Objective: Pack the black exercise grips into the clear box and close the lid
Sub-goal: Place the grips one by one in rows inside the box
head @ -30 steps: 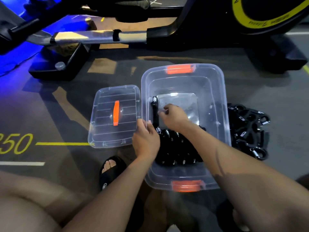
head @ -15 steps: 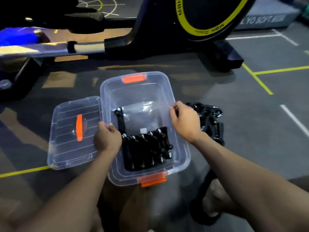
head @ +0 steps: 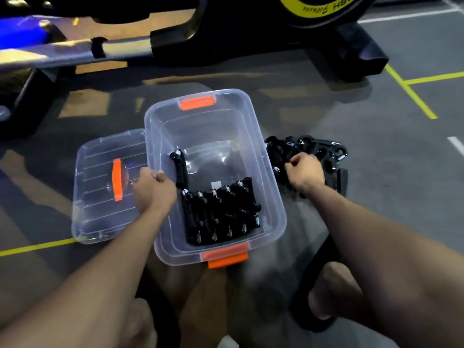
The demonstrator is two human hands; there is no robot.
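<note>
The clear box with orange latches stands open on the floor. Several black exercise grips lie in a row in its near half, and one more grip lies along the left wall. My left hand grips the box's left rim. A pile of loose black grips lies on the floor right of the box. My right hand is over that pile with fingers curled around a grip. The clear lid with an orange handle lies flat left of the box.
A black exercise bike with a yellow-ringed flywheel stands just beyond the box. A grey metal rail runs at the back left. My sandalled foot is near the lower right. Yellow lines mark the grey floor.
My right hand has left the box's right rim and moved out to the pile of grips on the floor. My left hand stays on the left rim.
</note>
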